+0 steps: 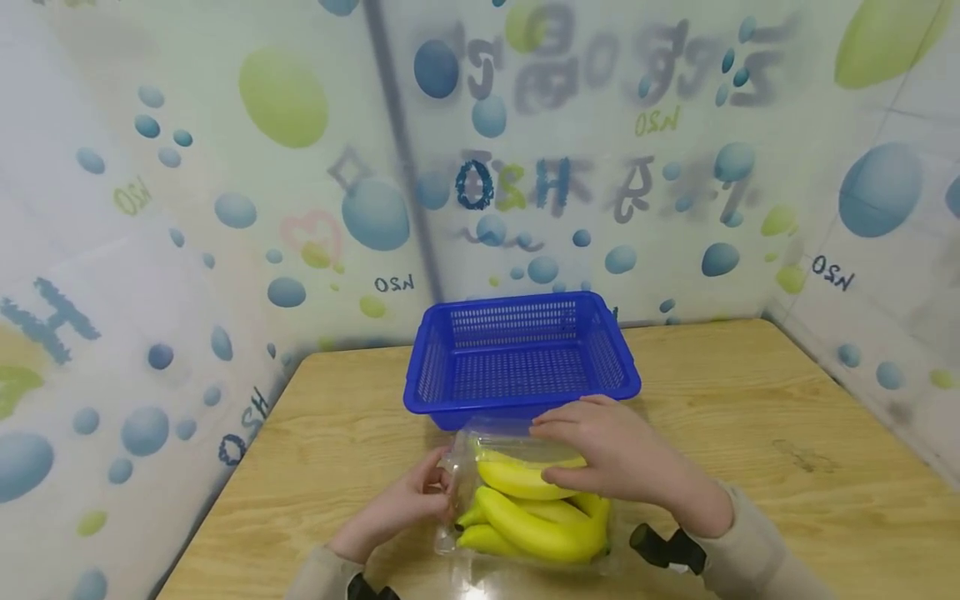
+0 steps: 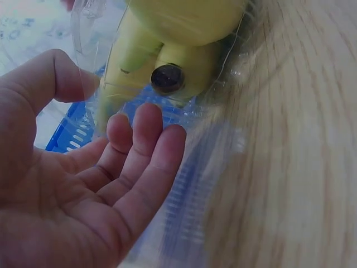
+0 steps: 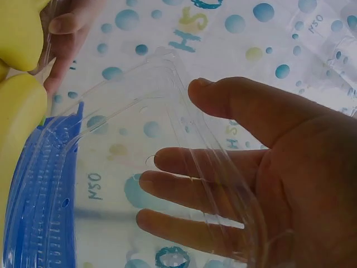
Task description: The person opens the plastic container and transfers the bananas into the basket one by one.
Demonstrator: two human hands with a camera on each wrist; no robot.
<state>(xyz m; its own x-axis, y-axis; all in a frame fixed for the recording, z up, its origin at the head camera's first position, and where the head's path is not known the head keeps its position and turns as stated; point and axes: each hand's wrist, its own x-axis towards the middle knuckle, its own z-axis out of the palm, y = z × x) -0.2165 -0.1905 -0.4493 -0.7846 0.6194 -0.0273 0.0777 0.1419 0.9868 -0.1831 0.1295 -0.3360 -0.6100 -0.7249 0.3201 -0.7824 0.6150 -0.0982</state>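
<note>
A clear plastic clamshell box (image 1: pixel 447 533) holding several yellow bananas (image 1: pixel 536 529) lies near the front of the table. My left hand (image 1: pixel 412 500) is at its left side, fingers loosely bent; in the left wrist view the thumb (image 2: pixel 72 84) reaches the plastic edge close to a banana's dark tip (image 2: pixel 167 79). Over the box's right part, my right hand (image 1: pixel 622 450) points left. The right wrist view shows the clear lid (image 3: pixel 167 100) tilted up, with straight, spread fingers (image 3: pixel 189 187) seen through it and the thumb apart from them, beside the lid's edge.
Right behind the box stands a blue plastic basket (image 1: pixel 517 375) with slotted walls. The wooden table (image 1: pixel 750 433) meets a patterned sheet wall (image 1: pixel 525 233) at the back and sides. Black straps with small devices (image 1: pixel 667 550) sit on both wrists.
</note>
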